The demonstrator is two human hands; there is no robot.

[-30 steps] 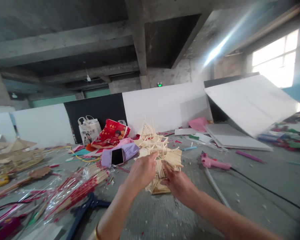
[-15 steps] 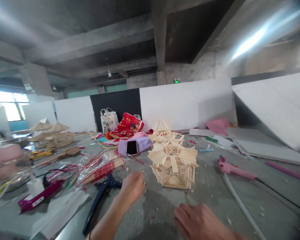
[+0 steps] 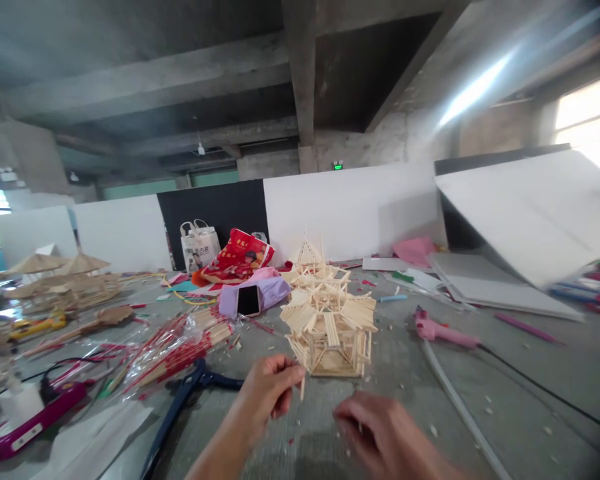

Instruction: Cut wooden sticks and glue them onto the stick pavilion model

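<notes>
L hand (image 3: 267, 393) pinches small stick (image 3: 302, 387) near stick-built pagoda (image 3: 327, 340); R fingers (image 3: 363, 417) curled, prob. empty.

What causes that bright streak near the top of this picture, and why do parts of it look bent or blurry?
In the head view, a pale diagonal streak of glare runs beside the bright, overexposed window; the grey concrete ceiling beams look bowed by wide-angle distortion; the right hand looks slightly soft, while the pale wooden-stick tower stays fairly sharp.
</notes>
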